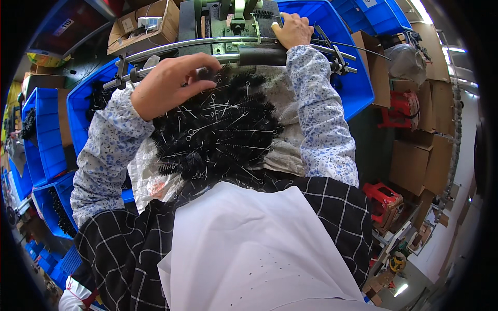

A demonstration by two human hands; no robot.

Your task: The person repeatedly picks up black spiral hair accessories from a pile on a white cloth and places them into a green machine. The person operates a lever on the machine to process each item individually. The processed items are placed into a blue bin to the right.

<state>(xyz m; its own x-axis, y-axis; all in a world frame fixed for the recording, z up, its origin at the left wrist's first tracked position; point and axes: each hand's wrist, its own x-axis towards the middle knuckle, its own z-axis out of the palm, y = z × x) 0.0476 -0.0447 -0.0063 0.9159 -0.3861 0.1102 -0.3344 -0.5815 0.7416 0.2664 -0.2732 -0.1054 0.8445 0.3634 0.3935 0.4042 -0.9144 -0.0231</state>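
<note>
Several small black-bristled wire brushes with looped metal ends lie in a heap (228,129) on my lap, over a pale woven sheet (142,173). My left hand (174,83) hovers at the heap's upper left, fingers half curled and thumb apart from the forefinger. Its fingertips look dark, and no brush plainly sits between them. Farther off, my right hand (294,32) is at the right side of a metal machine (236,26). Light coverings show on its thumb and a fingertip. Those fingers are closed at the end of a black wire brush (264,14) lying across the machine.
Curved metal rails (155,50) and a dark padded bar (262,56) cross in front of the machine. Blue bins (358,88) flank me on both sides. An open cardboard box (168,23) stands back left; red stools (402,110) and cartons (412,158) are at right.
</note>
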